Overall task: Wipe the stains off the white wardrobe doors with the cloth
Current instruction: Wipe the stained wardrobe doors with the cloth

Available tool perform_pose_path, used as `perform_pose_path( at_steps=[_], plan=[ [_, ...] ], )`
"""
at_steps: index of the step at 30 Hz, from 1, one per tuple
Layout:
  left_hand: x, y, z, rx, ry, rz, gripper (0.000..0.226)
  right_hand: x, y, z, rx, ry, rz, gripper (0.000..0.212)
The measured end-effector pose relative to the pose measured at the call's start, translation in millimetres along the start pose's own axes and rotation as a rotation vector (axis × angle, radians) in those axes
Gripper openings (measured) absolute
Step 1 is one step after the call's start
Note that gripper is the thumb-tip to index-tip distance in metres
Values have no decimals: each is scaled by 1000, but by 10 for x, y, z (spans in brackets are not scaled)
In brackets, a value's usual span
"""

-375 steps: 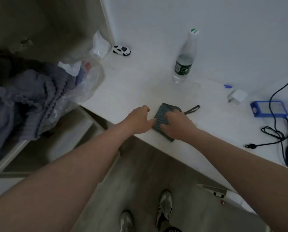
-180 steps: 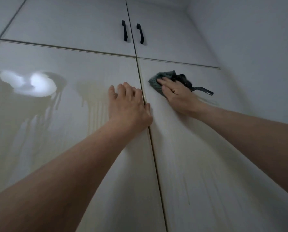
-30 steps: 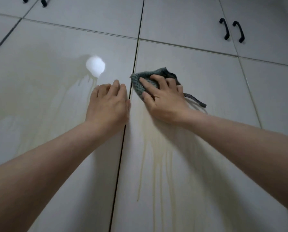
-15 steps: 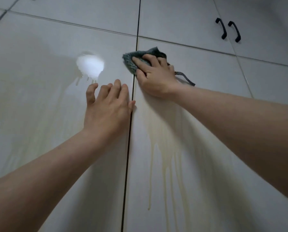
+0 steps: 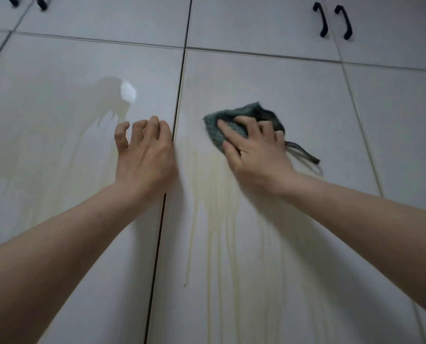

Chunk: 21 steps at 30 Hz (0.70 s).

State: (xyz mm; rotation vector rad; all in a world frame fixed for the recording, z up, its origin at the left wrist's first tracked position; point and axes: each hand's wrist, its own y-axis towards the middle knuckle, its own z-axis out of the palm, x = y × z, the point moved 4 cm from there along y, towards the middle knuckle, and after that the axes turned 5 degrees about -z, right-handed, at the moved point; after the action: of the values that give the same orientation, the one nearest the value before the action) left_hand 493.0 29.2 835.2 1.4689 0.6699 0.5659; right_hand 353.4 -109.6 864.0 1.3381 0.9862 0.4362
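Observation:
White wardrobe doors fill the view. My right hand (image 5: 255,150) presses a grey-green knitted cloth (image 5: 219,127) flat against the right door (image 5: 293,90); the cloth's loop strap (image 5: 303,152) trails to the right. Yellowish drip stains (image 5: 219,219) run down this door below the cloth. My left hand (image 5: 143,150) rests on the left door (image 5: 45,108), fingers bent and apart, right beside the dark gap (image 5: 176,112) between the doors. Fainter yellowish streaks (image 5: 45,175) mark the left door.
A bright light reflection (image 5: 128,92) shines on the glossy left door. Above a horizontal seam are upper cabinet doors with black handles at the top right (image 5: 333,19) and top left (image 5: 42,2). Another door panel (image 5: 405,120) lies to the right.
My right hand has slid the cloth down and to the right, away from the gap between the doors. My left hand stays by the gap, its fingers more curled.

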Motion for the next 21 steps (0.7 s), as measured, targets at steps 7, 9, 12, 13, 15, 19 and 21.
perform_pose_path(
  at_steps=[7, 9, 12, 13, 15, 19, 21],
  plan=[
    [-27, 19, -64, 68, 16, -22, 36, -1211, -335, -193, -35, -36, 464, 51],
    [-43, 20, -70, 84, 34, -15, 43, -1171, -318, -173, -70, -51, 565, 49],
    [-67, 30, -96, 105, 73, 6, 46, -572, -232, -65, -59, 25, 476, 47],
    [-48, 27, -108, 115, 75, 9, 46, -270, -206, 4, -24, 55, 343, 48],
    [-20, 14, -126, 130, 51, 31, 44, 251, -216, 96, 37, 62, 13, 51],
    [137, -37, -156, 164, -102, 51, 36, 170, -56, 95, -18, -93, -138, 51],
    [364, -46, -161, 179, -154, -28, 49, -207, 112, 49, -52, -59, 196, 50]
  ],
)
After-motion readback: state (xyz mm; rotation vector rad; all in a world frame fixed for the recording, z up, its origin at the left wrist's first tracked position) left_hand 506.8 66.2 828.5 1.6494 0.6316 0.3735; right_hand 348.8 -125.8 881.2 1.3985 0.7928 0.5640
